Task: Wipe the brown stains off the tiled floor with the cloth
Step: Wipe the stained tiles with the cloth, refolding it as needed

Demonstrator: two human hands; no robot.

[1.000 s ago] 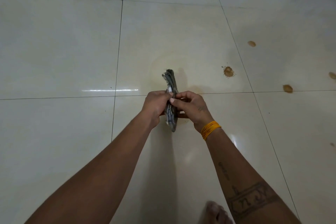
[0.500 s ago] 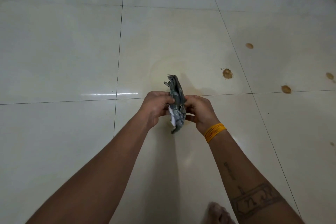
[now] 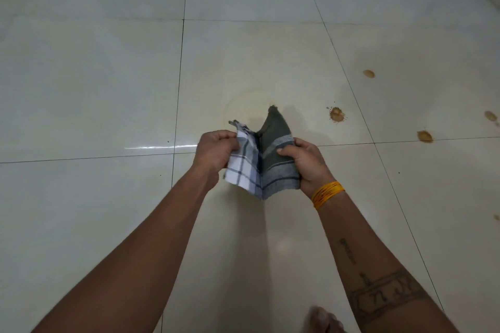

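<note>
Both hands' grip spreads the grey-and-white checked cloth open like a book.

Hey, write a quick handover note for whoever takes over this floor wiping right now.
Left hand and right hand each grip one side of the cloth, held part-open above the floor.
Done: a faint smear ring shows on the tile beyond the cloth.
Left: brown stains to the right remain, the nearest splat, then three more.
</note>
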